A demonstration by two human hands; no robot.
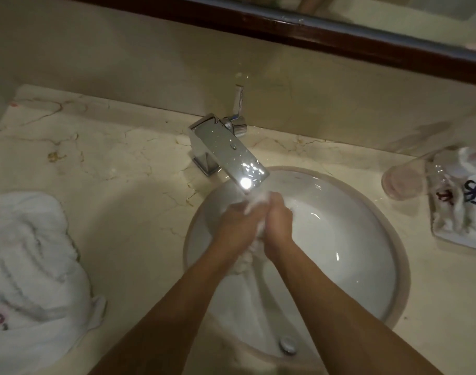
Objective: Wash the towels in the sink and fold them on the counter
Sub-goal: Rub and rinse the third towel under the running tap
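A wet white towel [245,262] is bunched between my two hands over the round white sink [361,239], right under the spout of the chrome faucet [228,150]. My left hand [237,226] grips the towel from the left and my right hand [279,220] grips it from the right, the two pressed together. The towel's tail hangs down into the basin between my forearms. Another white towel [31,255] lies crumpled on the marble counter [128,163] at the left.
At the right stand a clear glass [402,182] and a white tray [459,207] with a folded cloth and small items. The faucet lever [238,104] points up toward the wall. A mirror's dark frame [312,33] runs along the top.
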